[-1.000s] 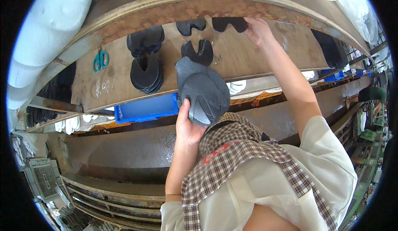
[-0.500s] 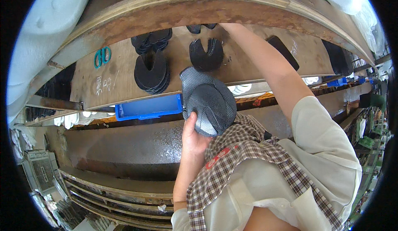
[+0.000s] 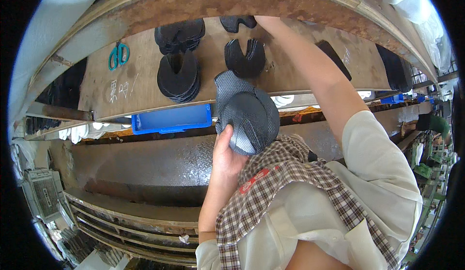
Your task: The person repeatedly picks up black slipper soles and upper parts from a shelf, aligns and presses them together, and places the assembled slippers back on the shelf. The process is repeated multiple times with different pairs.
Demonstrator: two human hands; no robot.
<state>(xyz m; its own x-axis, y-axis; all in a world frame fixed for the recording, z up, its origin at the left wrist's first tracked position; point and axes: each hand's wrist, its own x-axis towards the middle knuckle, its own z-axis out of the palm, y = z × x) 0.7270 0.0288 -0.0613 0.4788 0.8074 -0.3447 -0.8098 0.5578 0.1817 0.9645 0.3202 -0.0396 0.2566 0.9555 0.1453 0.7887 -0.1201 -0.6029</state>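
My left hand (image 3: 228, 154) is closed on a bundle of dark grey mesh shoe-upper pieces (image 3: 248, 115), its thumb pressing on their lower left side. The bundle hangs just in front of the board's near edge. My right arm (image 3: 319, 61) stretches far over the board. Only the base of my right hand (image 3: 265, 23) shows; the beam hides the fingers. Beside that hand lies a black cut-out piece (image 3: 237, 23), partly covered by the beam. Nearer to me is a small stack of black U-shaped pieces (image 3: 244, 59).
Taller stacks of black U-shaped pieces (image 3: 178, 78) and black curved pieces (image 3: 179, 36) stand to the left. Teal-handled scissors (image 3: 118, 56) lie farther left. A rusty beam (image 3: 203, 10) crosses above the board. Below its edge sits a blue tray (image 3: 172, 119). A dark flat piece (image 3: 333, 57) lies right.
The view has shifted slightly, showing more of the far black piece beside my right hand. My left hand keeps its hold on the mesh bundle, and my right arm stays outstretched.
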